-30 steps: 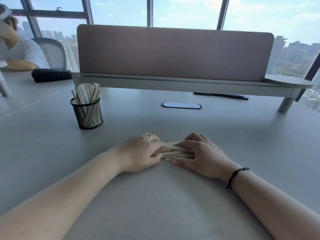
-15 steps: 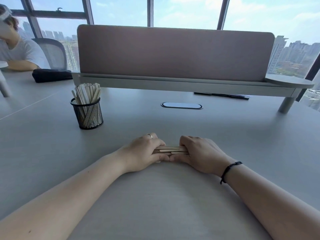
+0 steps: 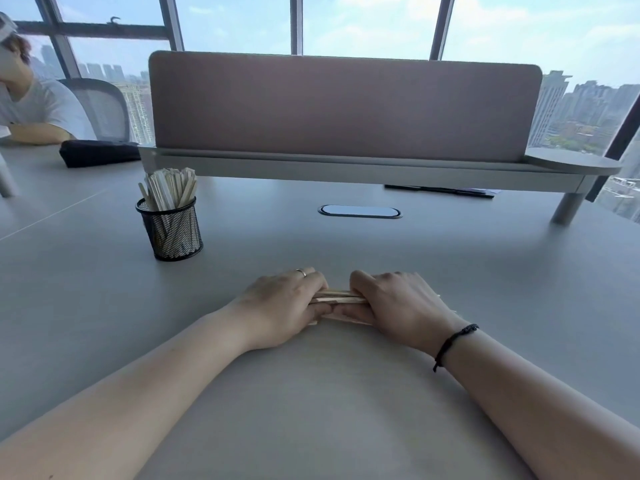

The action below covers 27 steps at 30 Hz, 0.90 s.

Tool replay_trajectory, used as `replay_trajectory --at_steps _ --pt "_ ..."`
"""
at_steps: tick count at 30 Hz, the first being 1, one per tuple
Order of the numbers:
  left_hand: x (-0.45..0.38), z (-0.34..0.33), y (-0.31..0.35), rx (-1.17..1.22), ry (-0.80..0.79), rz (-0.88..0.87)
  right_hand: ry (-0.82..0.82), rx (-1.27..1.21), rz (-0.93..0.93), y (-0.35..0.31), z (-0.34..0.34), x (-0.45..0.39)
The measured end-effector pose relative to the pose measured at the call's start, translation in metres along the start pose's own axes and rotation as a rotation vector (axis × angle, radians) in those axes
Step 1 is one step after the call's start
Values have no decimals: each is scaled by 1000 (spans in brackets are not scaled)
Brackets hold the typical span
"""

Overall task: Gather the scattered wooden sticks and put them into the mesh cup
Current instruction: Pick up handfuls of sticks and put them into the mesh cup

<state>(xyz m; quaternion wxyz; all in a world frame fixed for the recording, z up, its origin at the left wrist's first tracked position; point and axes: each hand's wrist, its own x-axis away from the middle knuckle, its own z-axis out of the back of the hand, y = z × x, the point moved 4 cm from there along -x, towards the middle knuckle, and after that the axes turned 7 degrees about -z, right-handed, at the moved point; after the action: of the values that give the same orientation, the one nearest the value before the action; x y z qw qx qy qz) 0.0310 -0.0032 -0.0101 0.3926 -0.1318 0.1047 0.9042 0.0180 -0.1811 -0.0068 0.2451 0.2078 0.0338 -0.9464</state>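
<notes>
A bundle of pale wooden sticks (image 3: 337, 299) lies crosswise on the grey table (image 3: 346, 393) in front of me, gripped at both ends. My left hand (image 3: 280, 306), with a ring on it, is closed around the bundle's left end. My right hand (image 3: 398, 303), with a black cord at the wrist, is closed around its right end. Most of the bundle is hidden under my fingers. The black mesh cup (image 3: 171, 228) stands upright to the far left of my hands, holding several sticks (image 3: 169, 187) on end.
A brown divider panel (image 3: 346, 105) on a grey raised shelf (image 3: 363, 169) spans the back of the table. An oval cable port (image 3: 359, 211) lies beneath it, with dark pens (image 3: 440, 191) to its right. A black pouch (image 3: 97, 152) and a seated person (image 3: 31, 102) are far left.
The loose fan of sticks has been pressed into a tight bundle. Both hands have curled from lying flat over the sticks to gripping their ends, thumbs nearly touching.
</notes>
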Motion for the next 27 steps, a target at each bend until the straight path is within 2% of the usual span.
replay_trajectory --at_steps 5,11,16,21,24,27 --pt "1 12 9 -249 166 -178 86 1 25 2 6 -1" --pt "-5 11 11 -336 151 -188 91 -9 15 -6 9 -4" --pt "-9 17 12 -389 44 -78 59 9 -19 -8 14 -4" --pt "-7 27 6 -428 156 -138 60 85 -84 -5 22 -6" --pt "-5 27 -5 -362 55 7 30 106 -169 2 25 -7" --pt "-1 36 -18 -299 61 116 51 83 -287 16 28 -7"
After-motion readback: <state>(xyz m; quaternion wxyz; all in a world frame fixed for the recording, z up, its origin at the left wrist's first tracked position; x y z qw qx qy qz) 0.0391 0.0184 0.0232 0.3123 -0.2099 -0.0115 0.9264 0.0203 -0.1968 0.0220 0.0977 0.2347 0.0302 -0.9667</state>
